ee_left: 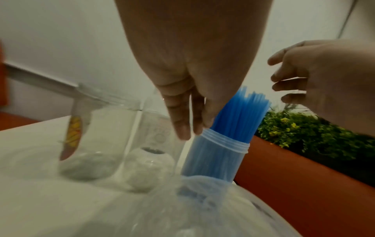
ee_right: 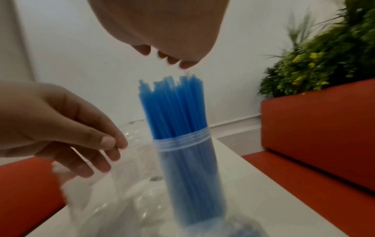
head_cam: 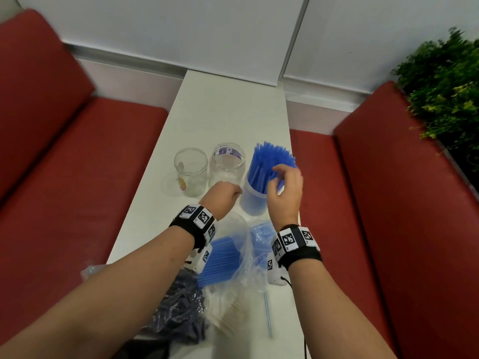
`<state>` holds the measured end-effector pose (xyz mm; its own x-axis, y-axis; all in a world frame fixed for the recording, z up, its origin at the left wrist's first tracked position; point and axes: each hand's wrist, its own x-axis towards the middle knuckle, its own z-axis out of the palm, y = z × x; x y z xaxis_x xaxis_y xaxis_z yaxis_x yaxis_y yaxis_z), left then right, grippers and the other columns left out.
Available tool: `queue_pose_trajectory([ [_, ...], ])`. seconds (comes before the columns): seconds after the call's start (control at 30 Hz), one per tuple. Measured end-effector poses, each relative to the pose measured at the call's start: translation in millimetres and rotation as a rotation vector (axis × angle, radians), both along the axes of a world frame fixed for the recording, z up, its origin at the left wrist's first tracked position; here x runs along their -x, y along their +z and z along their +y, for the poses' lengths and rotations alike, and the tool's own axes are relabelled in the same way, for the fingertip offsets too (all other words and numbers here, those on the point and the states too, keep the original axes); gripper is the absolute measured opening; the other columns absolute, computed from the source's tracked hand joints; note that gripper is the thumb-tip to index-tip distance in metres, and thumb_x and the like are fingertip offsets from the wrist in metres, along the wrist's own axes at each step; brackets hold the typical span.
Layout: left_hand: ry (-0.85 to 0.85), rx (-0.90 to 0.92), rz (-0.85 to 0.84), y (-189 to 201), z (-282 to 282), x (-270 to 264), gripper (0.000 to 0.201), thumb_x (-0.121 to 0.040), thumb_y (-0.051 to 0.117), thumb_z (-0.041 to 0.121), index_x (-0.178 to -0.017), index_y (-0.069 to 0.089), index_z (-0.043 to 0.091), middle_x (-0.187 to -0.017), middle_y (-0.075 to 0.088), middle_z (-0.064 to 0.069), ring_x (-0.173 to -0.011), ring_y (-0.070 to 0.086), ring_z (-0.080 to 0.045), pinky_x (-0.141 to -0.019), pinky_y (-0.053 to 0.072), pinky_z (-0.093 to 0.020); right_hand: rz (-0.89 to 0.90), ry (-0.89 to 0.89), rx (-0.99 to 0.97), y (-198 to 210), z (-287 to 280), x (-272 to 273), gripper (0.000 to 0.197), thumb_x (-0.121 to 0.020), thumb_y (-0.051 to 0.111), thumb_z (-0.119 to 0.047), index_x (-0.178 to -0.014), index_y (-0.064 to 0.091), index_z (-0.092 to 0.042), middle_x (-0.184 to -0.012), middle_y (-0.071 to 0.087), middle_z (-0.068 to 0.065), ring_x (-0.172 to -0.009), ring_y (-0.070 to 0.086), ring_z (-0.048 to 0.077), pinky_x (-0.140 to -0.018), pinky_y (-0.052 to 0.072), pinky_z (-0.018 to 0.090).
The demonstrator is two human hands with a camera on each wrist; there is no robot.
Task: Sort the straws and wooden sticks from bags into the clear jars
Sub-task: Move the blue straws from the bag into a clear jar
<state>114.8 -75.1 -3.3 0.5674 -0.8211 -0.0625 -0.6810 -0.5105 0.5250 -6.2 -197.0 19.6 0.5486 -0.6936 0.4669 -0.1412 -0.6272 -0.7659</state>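
Three clear jars stand in a row on the white table (head_cam: 220, 112). The right jar (head_cam: 252, 203) (ee_left: 219, 160) (ee_right: 188, 168) is packed with upright blue straws (head_cam: 269, 159) (ee_left: 241, 115) (ee_right: 170, 109). My right hand (head_cam: 282, 185) (ee_right: 168, 56) hovers just over the straw tops, fingers loosely bent and spread, holding nothing. My left hand (head_cam: 225, 196) (ee_left: 186, 112) (ee_right: 91, 141) hangs relaxed beside that jar's rim, also empty. The stickered left jar (head_cam: 191, 172) (ee_left: 95, 136) and the middle jar (head_cam: 228, 164) (ee_left: 154, 152) hold no straws or sticks.
Near me lie plastic bags: one of blue straws (head_cam: 223, 257), one of dark blue straws (head_cam: 178, 307), one of pale wooden sticks (head_cam: 230, 314). A single straw (head_cam: 268, 314) lies loose. Red benches (head_cam: 77, 164) flank the narrow table; a plant (head_cam: 445, 86) stands far right.
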Motion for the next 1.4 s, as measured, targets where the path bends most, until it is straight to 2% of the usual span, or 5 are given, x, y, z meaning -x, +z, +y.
queue_pose_trajectory([
  [0.2,0.039,-0.382,0.075,-25,63,11,0.026,-0.098,0.05,0.007,-0.112,0.072,0.009,-0.114,0.069,-0.013,-0.103,0.065,-0.028,-0.089,0.051,-0.033,1.002,0.748,-0.152,-39,71,5,0.05,-0.087,0.062,-0.006,-0.135,0.054,-0.015,-0.126,0.062,0.012,-0.116,0.059,0.026,-0.101,0.048,0.042],
  [0.33,0.048,-0.443,0.12,-34,94,18,0.029,-0.098,0.051,0.003,-0.116,0.072,0.009,-0.123,0.067,-0.011,-0.111,0.063,-0.026,-0.098,0.049,-0.032,1.324,0.697,0.272,-89,108,15,0.074,-0.093,0.063,-0.006,-0.156,0.025,-0.009,-0.152,0.039,0.014,-0.139,0.038,0.035,-0.111,0.039,0.047],
  [0.77,0.183,-0.232,0.148,-14,143,5,0.029,-0.095,0.051,0.007,-0.11,0.075,0.008,-0.116,0.071,-0.008,-0.11,0.063,-0.025,-0.097,0.046,-0.031,0.946,0.525,0.136,-96,121,15,0.012,-0.101,0.048,-0.01,-0.093,0.052,-0.018,-0.1,0.066,0.013,-0.094,0.061,0.024,-0.088,0.034,0.036],
  [1.07,0.282,0.072,0.553,0,127,11,0.017,-0.095,0.056,0.01,-0.099,0.071,0.004,-0.089,0.071,-0.016,-0.069,0.065,-0.027,-0.072,0.059,-0.038,0.644,0.474,-0.138,-60,140,22,0.01,-0.101,0.058,-0.008,-0.103,0.057,0.002,-0.091,0.064,0.021,-0.081,0.054,0.023,-0.071,0.036,0.028],
  [1.4,0.341,0.285,1.022,-3,120,28,0.017,-0.1,0.049,0.001,-0.105,0.063,-0.008,-0.085,0.068,-0.024,-0.076,0.071,-0.03,-0.072,0.062,-0.031,0.453,0.414,-0.222,-32,138,31,0.004,-0.103,0.054,-0.009,-0.106,0.057,-0.008,-0.097,0.067,0.01,-0.086,0.06,0.022,-0.078,0.046,0.029],
])
